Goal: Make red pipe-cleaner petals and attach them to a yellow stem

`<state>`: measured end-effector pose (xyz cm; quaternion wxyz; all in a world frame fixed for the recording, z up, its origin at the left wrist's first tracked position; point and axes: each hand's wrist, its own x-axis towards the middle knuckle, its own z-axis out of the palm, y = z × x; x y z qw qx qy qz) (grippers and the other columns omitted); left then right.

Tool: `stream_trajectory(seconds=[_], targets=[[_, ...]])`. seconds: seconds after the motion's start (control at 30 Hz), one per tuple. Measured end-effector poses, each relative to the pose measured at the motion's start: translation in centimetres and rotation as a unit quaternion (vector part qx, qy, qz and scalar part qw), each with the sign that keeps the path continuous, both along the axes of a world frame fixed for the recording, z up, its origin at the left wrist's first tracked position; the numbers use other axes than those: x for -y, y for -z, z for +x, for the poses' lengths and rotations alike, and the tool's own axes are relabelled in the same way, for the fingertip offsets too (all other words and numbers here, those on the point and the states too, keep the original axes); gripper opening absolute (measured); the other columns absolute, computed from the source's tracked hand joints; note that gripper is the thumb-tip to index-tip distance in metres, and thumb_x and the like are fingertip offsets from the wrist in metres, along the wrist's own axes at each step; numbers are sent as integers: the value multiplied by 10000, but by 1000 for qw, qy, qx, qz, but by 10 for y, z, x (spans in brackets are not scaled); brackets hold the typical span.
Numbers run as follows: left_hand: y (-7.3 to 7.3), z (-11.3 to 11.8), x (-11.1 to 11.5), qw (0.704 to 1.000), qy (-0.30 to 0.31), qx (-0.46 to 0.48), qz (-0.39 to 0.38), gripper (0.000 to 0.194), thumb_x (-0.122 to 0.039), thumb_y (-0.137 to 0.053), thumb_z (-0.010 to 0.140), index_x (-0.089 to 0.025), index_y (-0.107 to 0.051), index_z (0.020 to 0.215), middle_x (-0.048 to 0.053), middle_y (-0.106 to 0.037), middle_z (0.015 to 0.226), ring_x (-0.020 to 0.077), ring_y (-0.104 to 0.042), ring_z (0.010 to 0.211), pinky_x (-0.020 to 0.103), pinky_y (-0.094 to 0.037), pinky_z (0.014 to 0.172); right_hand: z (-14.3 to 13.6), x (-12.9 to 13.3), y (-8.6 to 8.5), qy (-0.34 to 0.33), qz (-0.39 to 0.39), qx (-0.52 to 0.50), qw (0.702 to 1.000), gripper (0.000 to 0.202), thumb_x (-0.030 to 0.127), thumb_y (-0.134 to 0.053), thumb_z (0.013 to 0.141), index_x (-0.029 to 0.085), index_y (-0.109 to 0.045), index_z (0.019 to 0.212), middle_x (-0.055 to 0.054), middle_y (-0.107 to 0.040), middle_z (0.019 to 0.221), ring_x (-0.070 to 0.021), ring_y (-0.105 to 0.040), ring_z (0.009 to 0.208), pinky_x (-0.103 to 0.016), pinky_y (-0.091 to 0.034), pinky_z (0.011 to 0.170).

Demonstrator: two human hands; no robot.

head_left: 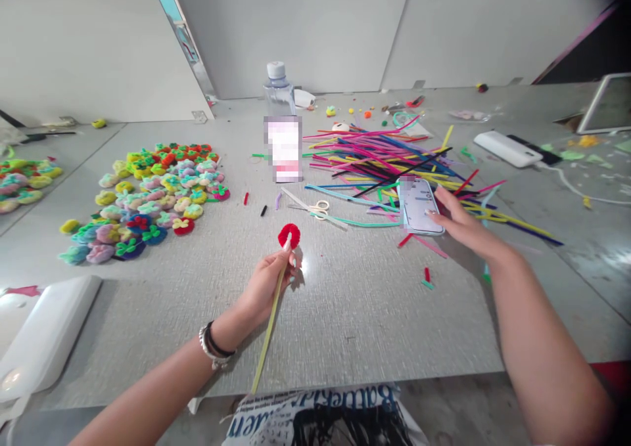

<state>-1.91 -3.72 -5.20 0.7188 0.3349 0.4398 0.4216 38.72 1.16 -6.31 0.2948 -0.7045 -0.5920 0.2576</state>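
My left hand (pixel 273 276) pinches a red fuzzy pipe-cleaner coil (pixel 290 235) between thumb and fingers. A yellow-green pipe cleaner (pixel 267 347) runs down from the same hand toward the table's front edge. On the right, my right hand (pixel 456 217) grips a light-coloured smartphone (pixel 420 204) by its right side, thumb over the screen. The phone is at the near edge of a heap of loose pipe cleaners (pixel 374 163) in many colours. Cream-handled scissors (pixel 320 209) lie between the two hands, beyond the red coil.
Many small fuzzy pipe-cleaner pieces (pixel 158 196) are piled at the left. A second phone (pixel 286 150) with a blurred screen stands against a clear bottle (pixel 279 91). White power banks (pixel 507 148) lie far right and near left (pixel 54 334). Short offcuts (pixel 246 198) are scattered about.
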Motion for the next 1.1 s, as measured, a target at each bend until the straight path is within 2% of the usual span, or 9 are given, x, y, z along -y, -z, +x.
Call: stream_trajectory(seconds=[0.17,0.3,0.4,0.57,0.73,0.97,1.1], targets=[[-1,0,0,1000,7,-5,-3,275,-340,-616,831,-151,-552,641,-5,-509,675,76,-425,577,202,-346,555,-3,5,-5,-32,-24,4,999,818,461,-526,896,218,-94,1546,-129,-130,1607,-240,-174,1467,-346,-189,1160],[0,0,-1,1000,11,-7,-1,256,-325,-626,811,-151,-559,636,2,-522,675,81,-431,577,206,-344,551,3,3,2,-45,-15,55,997,858,469,-584,858,249,-114,1541,-137,-167,1598,-286,-233,1447,-405,-213,1158],[1,-1,-2,1000,10,-8,-6,250,-322,-636,795,-148,-560,631,1,-517,671,80,-432,572,206,-340,545,6,2,5,-43,-14,70,997,860,471,-600,845,263,-135,1537,-134,-181,1596,-290,-242,1444,-390,-227,1156],[0,-1,-2,1000,16,-21,-8,257,-333,-619,809,-150,-561,638,5,-510,673,82,-430,567,203,-340,531,4,0,6,-15,-14,18,1000,765,473,-517,897,247,-159,1534,-131,-183,1596,-258,-210,1456,-374,-205,1162],[-1,0,-2,1000,21,-19,0,252,-321,-608,817,-153,-557,637,1,-507,667,79,-420,559,198,-332,519,1,-11,18,11,33,6,999,699,419,-506,901,214,-232,1510,-146,-253,1573,-242,-271,1437,-380,-231,1158],[-1,-1,-2,999,23,-23,-1,267,-340,-618,822,-154,-560,639,3,-513,677,82,-422,571,203,-330,528,-11,-17,18,66,60,-64,994,681,389,-496,904,129,-274,1493,-180,-273,1557,-224,-286,1432,-335,-227,1160],[-2,0,-1,999,28,-26,9,287,-367,-614,832,-157,-554,646,0,-509,680,84,-419,571,210,-317,526,-6,-22,22,69,71,-82,992,600,332,-463,918,161,-322,1475,-155,-317,1544,-198,-320,1417,-314,-241,1151]])
